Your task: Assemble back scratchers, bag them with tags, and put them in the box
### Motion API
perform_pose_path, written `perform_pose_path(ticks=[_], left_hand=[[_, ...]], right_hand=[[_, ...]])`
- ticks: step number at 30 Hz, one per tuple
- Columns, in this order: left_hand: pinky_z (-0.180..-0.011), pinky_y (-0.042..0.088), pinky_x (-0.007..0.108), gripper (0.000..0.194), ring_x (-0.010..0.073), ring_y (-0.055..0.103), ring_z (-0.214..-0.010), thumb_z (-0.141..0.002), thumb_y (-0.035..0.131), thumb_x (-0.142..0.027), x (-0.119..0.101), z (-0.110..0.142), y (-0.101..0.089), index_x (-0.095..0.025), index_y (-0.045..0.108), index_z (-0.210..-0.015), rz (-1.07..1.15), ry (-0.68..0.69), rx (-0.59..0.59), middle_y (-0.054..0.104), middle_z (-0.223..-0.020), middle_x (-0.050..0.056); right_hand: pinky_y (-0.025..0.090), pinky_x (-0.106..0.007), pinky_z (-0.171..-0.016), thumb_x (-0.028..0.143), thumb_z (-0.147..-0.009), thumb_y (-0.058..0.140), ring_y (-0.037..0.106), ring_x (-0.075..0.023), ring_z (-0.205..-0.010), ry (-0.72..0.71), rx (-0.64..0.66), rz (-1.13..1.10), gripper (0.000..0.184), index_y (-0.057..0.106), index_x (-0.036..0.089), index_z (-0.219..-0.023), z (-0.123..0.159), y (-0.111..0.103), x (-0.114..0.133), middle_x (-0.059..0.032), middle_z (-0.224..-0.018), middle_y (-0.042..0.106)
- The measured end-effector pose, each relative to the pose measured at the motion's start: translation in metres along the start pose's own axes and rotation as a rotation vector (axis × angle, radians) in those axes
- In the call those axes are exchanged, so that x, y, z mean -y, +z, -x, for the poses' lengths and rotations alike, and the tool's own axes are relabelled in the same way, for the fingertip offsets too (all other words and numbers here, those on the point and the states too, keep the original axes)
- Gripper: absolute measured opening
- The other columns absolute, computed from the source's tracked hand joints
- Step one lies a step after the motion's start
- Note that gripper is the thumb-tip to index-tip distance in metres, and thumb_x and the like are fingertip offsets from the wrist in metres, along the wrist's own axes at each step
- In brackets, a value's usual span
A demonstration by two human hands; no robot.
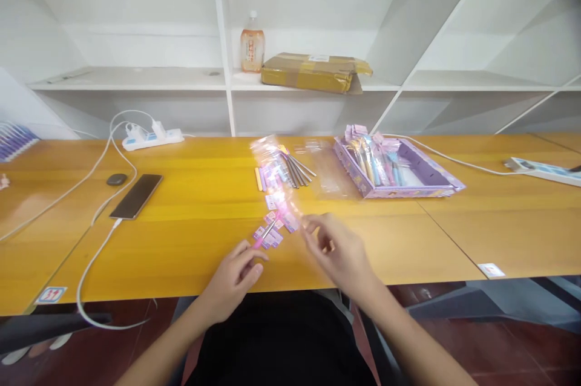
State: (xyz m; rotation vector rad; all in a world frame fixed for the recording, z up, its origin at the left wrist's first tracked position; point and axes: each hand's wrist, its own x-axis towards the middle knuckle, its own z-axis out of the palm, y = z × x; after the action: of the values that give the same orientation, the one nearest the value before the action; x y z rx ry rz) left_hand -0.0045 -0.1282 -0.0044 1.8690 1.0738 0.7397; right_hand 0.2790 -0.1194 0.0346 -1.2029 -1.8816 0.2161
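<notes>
On a wooden table (204, 253), purple tray (408, 191) holds packets (376, 159); left grip (236, 277) pinches pink tool (258, 243), right grip (339, 247) clear bag (282, 192).

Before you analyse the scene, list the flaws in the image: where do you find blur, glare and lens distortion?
Head view: the right hand is smeared, probably by motion; the clear plastic wrapper shows whitish glare, washing out detail; shelf dividers lean strongly towards the right side, suggesting wide-angle stretch; the top right corner darkens; small print on the cards is unreadable.
</notes>
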Motion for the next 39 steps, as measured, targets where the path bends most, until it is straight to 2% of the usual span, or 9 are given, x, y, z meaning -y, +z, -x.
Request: perform_pose_path(ticks=[2,5,9,12,18,23,32,36,39], left_hand=[[-0.085,0.049,0.033,0.041,0.0229,0.060,-0.093,-0.107,0.058,-0.057,-0.003,-0.001,0.009,-0.024,0.075,-0.126,0.133,-0.002,-0.012,0.064,-0.103,0.006],[-0.092,0.050,0.035,0.042,0.0248,0.063,-0.097,-0.104,0.061,-0.059,-0.006,-0.004,0.017,-0.020,0.076,-0.110,0.297,-0.033,-0.092,0.070,-0.100,0.007],[-0.092,0.049,0.034,0.039,0.0218,0.061,-0.088,-0.102,0.065,-0.053,-0.013,-0.008,0.014,-0.019,0.072,-0.086,0.291,-0.042,-0.222,0.069,-0.090,0.005],[-0.092,0.049,0.034,0.031,0.0219,0.063,-0.090,-0.100,0.068,-0.048,-0.019,-0.012,0.014,-0.020,0.076,-0.089,0.283,-0.018,-0.148,0.070,-0.090,0.004],[-0.061,0.042,0.026,0.034,0.0094,0.048,-0.053,-0.099,0.065,-0.049,-0.023,-0.018,0.035,-0.018,0.077,-0.090,0.429,-0.185,-0.004,0.059,-0.074,-0.002],[-0.058,0.043,0.024,0.032,0.0071,0.047,-0.052,-0.100,0.067,-0.045,-0.031,-0.017,0.035,-0.017,0.078,-0.090,0.348,-0.120,0.064,0.060,-0.078,-0.001],[-0.057,0.051,0.025,0.035,0.0084,0.055,-0.059,-0.102,0.067,-0.049,-0.032,-0.013,0.037,-0.018,0.082,-0.094,0.409,-0.085,0.146,0.066,-0.100,0.006],[-0.078,0.057,0.030,0.032,0.0213,0.068,-0.097,-0.100,0.072,-0.050,-0.025,-0.015,0.033,-0.021,0.085,-0.096,0.418,-0.025,0.023,0.070,-0.120,0.012],[-0.074,0.054,0.026,0.029,0.0181,0.065,-0.093,-0.100,0.075,-0.048,-0.015,-0.017,0.026,-0.021,0.085,-0.097,0.536,-0.068,-0.208,0.073,-0.124,0.011]], right_hand=[[0.048,-0.028,-0.061,0.026,-0.109,0.060,0.057,-0.0124,-0.063,-0.039,0.128,-0.123,0.017,0.066,0.027,-0.125,0.015,0.020,0.025,-0.0028,-0.096,0.070],[0.051,-0.029,-0.066,0.032,-0.107,0.066,0.059,-0.0135,-0.068,0.005,0.255,-0.322,0.017,0.065,0.027,-0.123,0.025,0.039,0.035,-0.0029,-0.098,0.070],[0.054,-0.030,-0.066,0.052,-0.107,0.063,0.061,-0.0147,-0.074,0.342,0.248,-0.772,0.028,0.060,0.025,-0.113,0.021,0.046,0.021,-0.0025,-0.098,0.064],[0.054,-0.029,-0.064,0.061,-0.104,0.064,0.061,-0.0154,-0.077,0.502,0.269,-0.973,0.039,0.061,0.026,-0.120,0.017,0.052,0.016,-0.0021,-0.100,0.062],[0.053,-0.034,-0.088,0.061,-0.098,0.075,0.065,-0.0186,-0.094,0.523,0.234,-0.982,0.041,0.067,0.025,-0.116,0.019,0.067,0.016,-0.0022,-0.102,0.068],[0.055,-0.036,-0.097,0.056,-0.092,0.084,0.068,-0.0181,-0.098,0.612,0.238,-1.121,0.041,0.064,0.025,-0.111,0.020,0.072,0.007,-0.0014,-0.101,0.071],[0.058,-0.033,-0.091,0.055,-0.080,0.093,0.068,-0.0161,-0.090,0.703,0.221,-1.173,0.048,0.068,0.023,-0.105,0.019,0.075,0.016,-0.0001,-0.095,0.071],[0.060,-0.036,-0.092,0.059,-0.086,0.087,0.070,-0.0203,-0.096,0.678,0.037,-1.114,0.044,0.067,0.025,-0.106,0.009,0.057,0.010,-0.0040,-0.102,0.073],[0.061,-0.034,-0.081,0.057,-0.096,0.076,0.069,-0.0196,-0.091,0.631,-0.079,-1.051,0.038,0.064,0.027,-0.115,0.004,0.027,0.000,-0.0047,-0.105,0.071]])
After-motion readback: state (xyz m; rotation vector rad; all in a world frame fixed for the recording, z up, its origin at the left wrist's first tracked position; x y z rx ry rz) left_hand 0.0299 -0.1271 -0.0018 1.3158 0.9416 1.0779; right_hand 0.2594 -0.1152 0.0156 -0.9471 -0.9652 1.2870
